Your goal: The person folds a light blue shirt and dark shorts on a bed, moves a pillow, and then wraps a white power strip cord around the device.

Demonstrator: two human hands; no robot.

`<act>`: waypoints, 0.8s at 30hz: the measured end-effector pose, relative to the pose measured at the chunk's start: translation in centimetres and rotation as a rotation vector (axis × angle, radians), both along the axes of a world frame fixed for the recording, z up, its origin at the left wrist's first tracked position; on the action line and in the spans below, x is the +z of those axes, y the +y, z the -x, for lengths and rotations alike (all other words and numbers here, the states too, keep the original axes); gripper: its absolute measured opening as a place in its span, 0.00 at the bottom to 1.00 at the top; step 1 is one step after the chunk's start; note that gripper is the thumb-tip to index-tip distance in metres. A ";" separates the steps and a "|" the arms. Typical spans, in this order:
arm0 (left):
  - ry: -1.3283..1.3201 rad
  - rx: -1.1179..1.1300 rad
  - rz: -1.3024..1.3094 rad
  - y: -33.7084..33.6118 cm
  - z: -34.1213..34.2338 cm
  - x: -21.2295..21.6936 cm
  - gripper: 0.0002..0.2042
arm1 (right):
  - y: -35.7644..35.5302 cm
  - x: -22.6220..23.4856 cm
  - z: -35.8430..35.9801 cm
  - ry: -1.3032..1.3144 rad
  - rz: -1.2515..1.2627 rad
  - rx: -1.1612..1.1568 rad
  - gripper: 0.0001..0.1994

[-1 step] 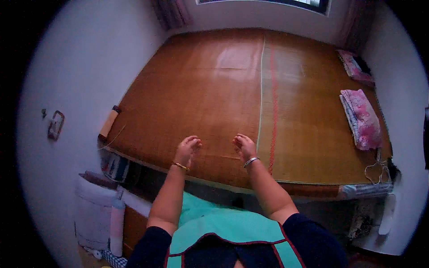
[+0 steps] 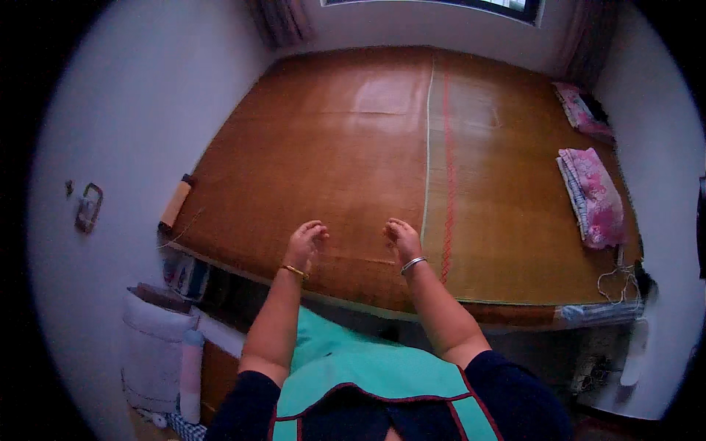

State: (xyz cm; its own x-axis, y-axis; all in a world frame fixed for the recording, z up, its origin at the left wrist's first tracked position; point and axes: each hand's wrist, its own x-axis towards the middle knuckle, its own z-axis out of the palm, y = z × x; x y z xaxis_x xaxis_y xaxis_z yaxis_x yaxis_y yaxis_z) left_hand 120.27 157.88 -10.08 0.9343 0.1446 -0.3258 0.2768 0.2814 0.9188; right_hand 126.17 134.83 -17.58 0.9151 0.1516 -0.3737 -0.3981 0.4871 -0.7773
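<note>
Both my hands are held out above a wide bed covered with a brown woven mat (image 2: 316, 147). My left hand (image 2: 305, 246), with a gold-coloured bangle (image 2: 295, 272) at its wrist, has loosely bent fingers that stand apart. Facing it across a short gap, my right hand (image 2: 402, 239) has its fingers half curled and apart, and a silver bangle (image 2: 413, 264) circles that wrist. Neither palm holds anything. Just right of my right hand, a pale green seam (image 2: 427, 162) and a red patterned stripe (image 2: 448, 184) run lengthwise along the mat.
Pink folded bedding (image 2: 597, 198) lies at the bed's right side, with a white cord (image 2: 618, 283) nearby. A rolled beige item (image 2: 176, 203) rests on the left edge. White padded bedding (image 2: 154, 345) stands at lower left. Walls border both sides; a window (image 2: 456, 6) is at the far end.
The view has shifted very slightly, and my left hand sits a touch further left. Both hands keep the same shape.
</note>
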 end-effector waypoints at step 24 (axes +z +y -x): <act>0.105 -0.780 0.031 -18.3 -67.3 -25.9 0.15 | -12.3 -24.2 -42.1 0.373 -0.181 -0.910 0.12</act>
